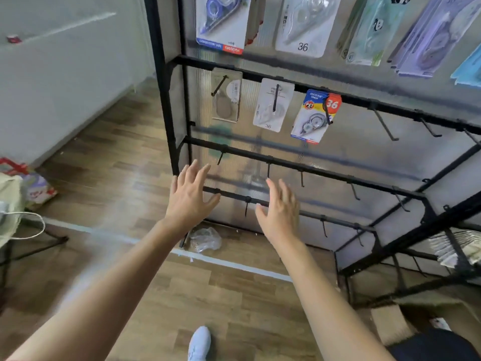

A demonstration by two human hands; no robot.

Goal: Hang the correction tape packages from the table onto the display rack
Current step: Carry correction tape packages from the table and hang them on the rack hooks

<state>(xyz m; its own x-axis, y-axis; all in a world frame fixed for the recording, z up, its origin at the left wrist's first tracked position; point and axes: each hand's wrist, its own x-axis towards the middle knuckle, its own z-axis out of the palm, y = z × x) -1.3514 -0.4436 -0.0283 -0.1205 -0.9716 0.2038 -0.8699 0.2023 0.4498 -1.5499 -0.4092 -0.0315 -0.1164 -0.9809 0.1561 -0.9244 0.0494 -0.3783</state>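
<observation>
The black display rack (166,105) stands before me with rows of hooks. On its second bar hang three correction tape packages: a clear one (226,97), a white one marked 36 (270,106) and a blue-and-yellow one (312,117). More packages (221,22) hang on the top row. My left hand (190,196) and my right hand (279,209) reach out with fingers spread, in front of the lower bars, holding nothing. Empty hooks (385,123) run to the right on the second bar and along the lower bars.
A crumpled clear plastic bag (204,239) lies on the wood floor at the rack's foot. At the left edge stands a table (10,241) with bags and a white cord. A cardboard box (390,324) sits low right. My white shoe (200,343) shows below.
</observation>
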